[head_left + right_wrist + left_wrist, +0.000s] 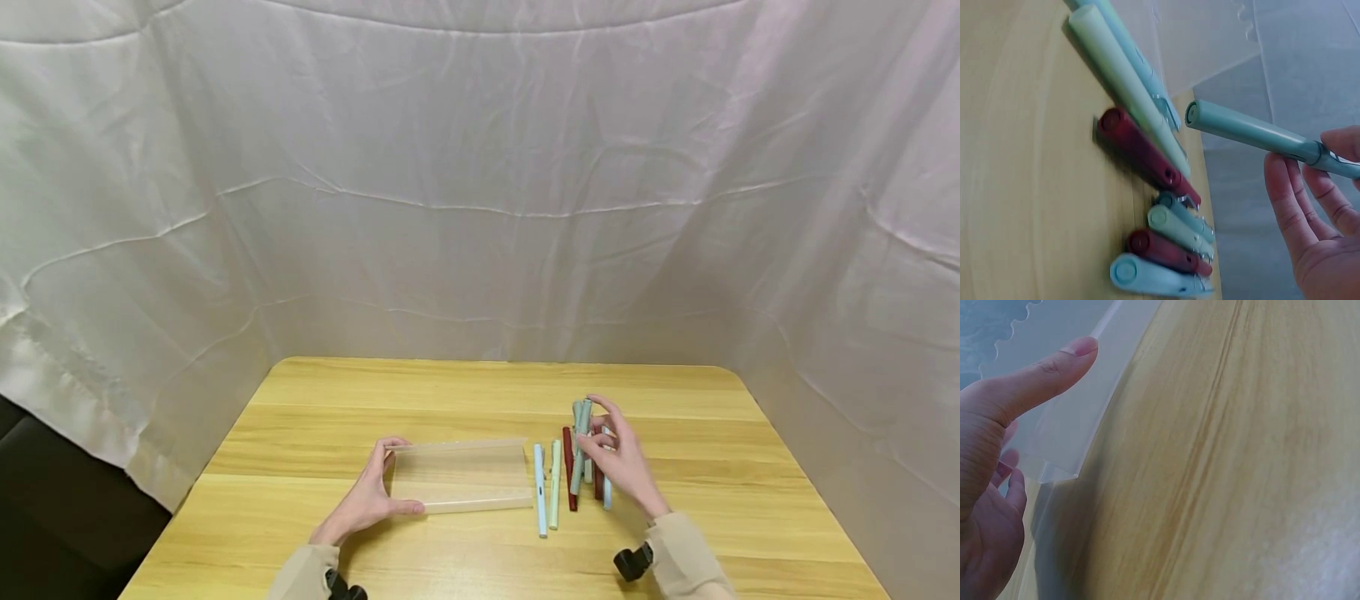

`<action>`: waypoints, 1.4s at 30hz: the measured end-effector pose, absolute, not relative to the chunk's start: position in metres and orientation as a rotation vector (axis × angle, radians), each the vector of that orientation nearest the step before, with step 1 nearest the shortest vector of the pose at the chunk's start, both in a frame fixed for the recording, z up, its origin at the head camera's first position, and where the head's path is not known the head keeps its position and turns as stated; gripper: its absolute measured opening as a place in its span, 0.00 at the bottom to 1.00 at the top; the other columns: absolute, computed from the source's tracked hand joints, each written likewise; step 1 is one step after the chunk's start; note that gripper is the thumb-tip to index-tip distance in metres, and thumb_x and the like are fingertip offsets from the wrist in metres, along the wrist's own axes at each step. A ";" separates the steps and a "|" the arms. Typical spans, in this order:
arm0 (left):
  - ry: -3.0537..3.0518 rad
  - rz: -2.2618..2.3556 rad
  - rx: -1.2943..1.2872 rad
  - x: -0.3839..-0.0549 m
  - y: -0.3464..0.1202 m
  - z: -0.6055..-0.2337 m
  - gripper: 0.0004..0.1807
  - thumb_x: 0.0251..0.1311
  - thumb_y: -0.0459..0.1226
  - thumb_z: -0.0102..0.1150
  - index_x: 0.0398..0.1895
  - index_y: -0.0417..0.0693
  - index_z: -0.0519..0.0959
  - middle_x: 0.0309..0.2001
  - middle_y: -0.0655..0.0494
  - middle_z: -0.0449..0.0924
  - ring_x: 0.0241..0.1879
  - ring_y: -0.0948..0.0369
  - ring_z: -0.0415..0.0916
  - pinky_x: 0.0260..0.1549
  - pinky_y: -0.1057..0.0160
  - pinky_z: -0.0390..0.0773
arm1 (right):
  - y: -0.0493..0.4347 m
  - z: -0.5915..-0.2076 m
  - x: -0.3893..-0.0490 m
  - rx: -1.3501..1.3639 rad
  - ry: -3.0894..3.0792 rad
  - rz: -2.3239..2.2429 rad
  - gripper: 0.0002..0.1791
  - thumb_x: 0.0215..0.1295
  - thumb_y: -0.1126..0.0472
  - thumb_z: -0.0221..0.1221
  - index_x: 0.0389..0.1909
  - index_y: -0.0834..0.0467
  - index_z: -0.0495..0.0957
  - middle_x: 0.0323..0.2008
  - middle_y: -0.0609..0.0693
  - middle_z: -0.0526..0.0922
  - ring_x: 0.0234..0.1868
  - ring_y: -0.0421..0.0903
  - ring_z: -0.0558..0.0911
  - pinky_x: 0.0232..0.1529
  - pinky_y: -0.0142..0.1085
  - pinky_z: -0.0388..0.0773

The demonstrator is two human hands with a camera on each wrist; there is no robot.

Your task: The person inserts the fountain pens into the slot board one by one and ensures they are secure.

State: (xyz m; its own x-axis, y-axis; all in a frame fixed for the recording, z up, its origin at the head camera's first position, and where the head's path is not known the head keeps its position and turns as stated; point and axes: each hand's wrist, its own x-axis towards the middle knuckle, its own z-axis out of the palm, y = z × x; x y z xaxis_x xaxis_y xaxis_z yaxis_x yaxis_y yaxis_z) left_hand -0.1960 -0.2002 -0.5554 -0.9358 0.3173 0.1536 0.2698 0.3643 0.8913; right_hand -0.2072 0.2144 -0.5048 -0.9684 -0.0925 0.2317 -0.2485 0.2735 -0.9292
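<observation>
In the head view my left hand (pixel 371 492) grips the left end of a clear plastic pen rack (pixel 476 505), thumb along its front side. The left wrist view shows the rack's scalloped edge (pixel 1007 337) behind the thumb. My right hand (pixel 626 467) pinches a grey-green pen (pixel 1247 129) between thumb and fingers, raised over the other pens. On the table, right of the rack, lie a light blue pen (pixel 541 496), a pale green pen (pixel 555 487) and a dark red pen (pixel 1144 150). Several more pens sit under the right hand, partly hidden in the head view.
The wooden table (pixel 480 558) has rounded far corners. A pale grey curtain (pixel 487 250) hangs around its back and sides. A dark surface (pixel 67 508) shows beyond the curtain at the lower left. Each wrist wears a small black camera (pixel 633 562).
</observation>
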 end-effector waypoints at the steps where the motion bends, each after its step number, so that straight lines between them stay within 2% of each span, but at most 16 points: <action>1: 2.558 1.658 0.548 -0.196 -0.200 -0.555 0.58 0.31 0.40 0.86 0.67 0.42 0.58 0.69 0.41 0.61 0.76 0.41 0.54 0.78 0.44 0.49 | 0.212 -0.505 -0.208 0.332 -2.391 1.786 0.36 0.67 0.69 0.61 0.73 0.55 0.59 0.44 0.65 0.77 0.31 0.40 0.85 0.34 0.42 0.91; 7: 2.554 1.634 0.514 -0.196 -0.200 -0.554 0.58 0.31 0.40 0.86 0.67 0.43 0.58 0.71 0.41 0.60 0.77 0.40 0.53 0.79 0.45 0.49 | 0.200 -0.506 -0.211 0.382 -2.394 1.745 0.35 0.67 0.69 0.61 0.73 0.55 0.60 0.44 0.62 0.76 0.32 0.41 0.85 0.33 0.43 0.90; 13: 2.553 1.615 0.496 -0.195 -0.200 -0.553 0.58 0.32 0.40 0.86 0.68 0.43 0.58 0.72 0.40 0.59 0.77 0.39 0.52 0.79 0.44 0.49 | 0.194 -0.505 -0.209 0.388 -2.383 1.805 0.35 0.68 0.68 0.61 0.73 0.52 0.60 0.47 0.65 0.77 0.35 0.45 0.86 0.35 0.43 0.91; 18: 2.558 1.607 0.504 -0.196 -0.200 -0.553 0.58 0.32 0.40 0.86 0.67 0.42 0.58 0.71 0.41 0.60 0.77 0.40 0.53 0.79 0.45 0.49 | 0.189 -0.506 -0.210 0.438 -2.351 1.810 0.35 0.67 0.69 0.62 0.73 0.53 0.61 0.46 0.67 0.78 0.35 0.45 0.87 0.35 0.45 0.91; 26: 2.546 1.623 0.515 -0.196 -0.200 -0.551 0.58 0.31 0.39 0.86 0.67 0.41 0.58 0.70 0.40 0.61 0.76 0.41 0.54 0.79 0.45 0.48 | 0.177 -0.506 -0.211 0.499 -2.349 1.800 0.35 0.68 0.66 0.63 0.73 0.52 0.60 0.48 0.67 0.79 0.37 0.56 0.87 0.39 0.47 0.92; 30: 2.531 1.621 0.501 -0.196 -0.200 -0.550 0.57 0.32 0.39 0.85 0.67 0.41 0.58 0.70 0.41 0.60 0.77 0.41 0.53 0.79 0.46 0.47 | 0.170 -0.506 -0.211 0.512 -2.358 1.791 0.35 0.67 0.65 0.63 0.73 0.52 0.61 0.48 0.67 0.80 0.38 0.54 0.88 0.40 0.43 0.92; 36: 2.535 1.616 0.507 -0.196 -0.200 -0.551 0.57 0.32 0.40 0.85 0.67 0.41 0.58 0.70 0.41 0.61 0.76 0.41 0.53 0.79 0.46 0.48 | 0.164 -0.508 -0.211 0.548 -2.348 1.753 0.35 0.66 0.65 0.64 0.72 0.52 0.64 0.46 0.66 0.81 0.38 0.50 0.88 0.43 0.30 0.90; 42: 2.538 1.615 0.517 -0.197 -0.201 -0.552 0.57 0.33 0.40 0.85 0.67 0.41 0.58 0.69 0.40 0.61 0.76 0.40 0.53 0.79 0.45 0.48 | 0.160 -0.508 -0.209 0.561 -2.330 1.766 0.35 0.66 0.65 0.64 0.72 0.52 0.64 0.48 0.66 0.80 0.39 0.52 0.88 0.44 0.28 0.89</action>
